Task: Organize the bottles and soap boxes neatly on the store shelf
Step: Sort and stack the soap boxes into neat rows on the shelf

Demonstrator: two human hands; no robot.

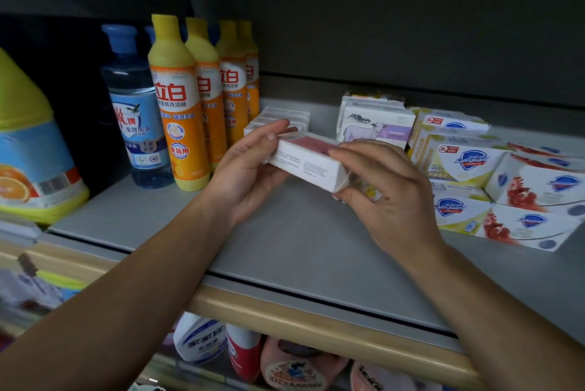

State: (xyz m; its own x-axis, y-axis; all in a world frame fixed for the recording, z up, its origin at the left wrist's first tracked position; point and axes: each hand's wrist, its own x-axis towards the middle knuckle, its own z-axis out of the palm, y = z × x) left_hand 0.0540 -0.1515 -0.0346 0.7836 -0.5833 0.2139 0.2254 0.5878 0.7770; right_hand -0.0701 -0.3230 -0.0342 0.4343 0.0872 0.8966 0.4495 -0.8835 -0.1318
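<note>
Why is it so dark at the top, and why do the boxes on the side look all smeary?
In the head view, little light reaches the shelf's back wall, so it looks nearly black. The Safeguard soap boxes at the right edge are blurred and stretched by the wide lens. The white and pink soap box between the left hand and right hand is sharper.

Bare forearms, no sleeves in view. Left hand (247, 169) and right hand (386, 197) ungloved: no rings, no watch, no bands. Short, plain nails.
</note>
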